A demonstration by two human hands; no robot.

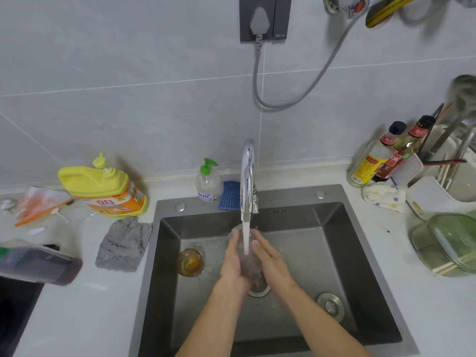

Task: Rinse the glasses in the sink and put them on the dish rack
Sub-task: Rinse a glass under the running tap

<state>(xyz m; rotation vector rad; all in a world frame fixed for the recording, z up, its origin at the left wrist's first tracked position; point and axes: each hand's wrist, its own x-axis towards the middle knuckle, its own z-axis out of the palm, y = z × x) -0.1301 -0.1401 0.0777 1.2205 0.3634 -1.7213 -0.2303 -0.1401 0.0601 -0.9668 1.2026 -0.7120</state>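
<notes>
Head view: left hand [232, 264] grips clear glass [248, 267] under tap [247, 176]; right hand [271, 261] touches

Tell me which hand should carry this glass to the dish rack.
Right, likely: the dish rack stands right of the sink, on that side, and the right hand touches the clear glass under the stream.

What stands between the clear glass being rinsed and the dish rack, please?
Nothing tall: between the clear glass and the white dish rack lie only the sink's right wall and a low patterned cloth.
</notes>
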